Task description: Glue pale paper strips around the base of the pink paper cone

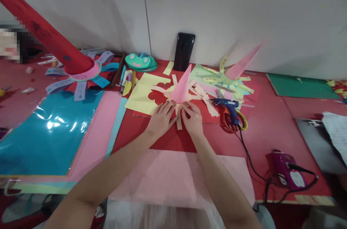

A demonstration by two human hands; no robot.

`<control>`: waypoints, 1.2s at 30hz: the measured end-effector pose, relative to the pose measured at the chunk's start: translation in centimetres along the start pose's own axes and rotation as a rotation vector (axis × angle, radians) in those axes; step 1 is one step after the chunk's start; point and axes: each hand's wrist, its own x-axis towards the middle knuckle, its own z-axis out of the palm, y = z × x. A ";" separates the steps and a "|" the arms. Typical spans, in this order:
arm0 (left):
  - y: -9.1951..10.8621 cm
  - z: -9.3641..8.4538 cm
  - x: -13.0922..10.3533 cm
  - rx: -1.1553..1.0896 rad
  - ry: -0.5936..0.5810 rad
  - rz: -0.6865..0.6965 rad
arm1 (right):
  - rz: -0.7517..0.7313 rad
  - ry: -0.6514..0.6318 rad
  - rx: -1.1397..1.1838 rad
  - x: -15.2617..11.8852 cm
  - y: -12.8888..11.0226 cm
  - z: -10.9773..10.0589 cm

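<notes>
A pink paper cone (181,86) stands upright in front of me, with pale paper strips fanning out around its base. My left hand (162,116) lies at the near left of that base, fingers closed on its edge. On the other side my right hand (193,116) grips the near right of the base with bent fingers. Between the two hands one paper strip (179,123) points toward me. Red flower-like paper cutouts (156,98) and a yellow sheet (137,93) lie beneath and to the left. My fingertips partly hide the cone's lower edge.
A blue glue gun (229,108) lies right, its cord running to a purple power box (288,171). Behind are a second pink cone (244,64) and a leaning black phone (184,52). Left stand a red paper tube (51,30) and a blue plastic-covered sheet (54,135).
</notes>
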 end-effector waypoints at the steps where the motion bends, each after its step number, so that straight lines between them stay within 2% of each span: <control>1: 0.0 0.0 0.0 0.003 -0.009 -0.001 | -0.003 -0.008 -0.025 0.0 -0.1 0.0; 10: -0.1 -0.1 0.2 0.027 -0.059 0.017 | 0.018 -0.063 -0.158 -0.3 -0.4 -0.2; 36: 0.0 -0.1 0.5 0.045 -0.039 0.019 | 0.011 -0.046 -0.100 -0.3 -0.2 -0.5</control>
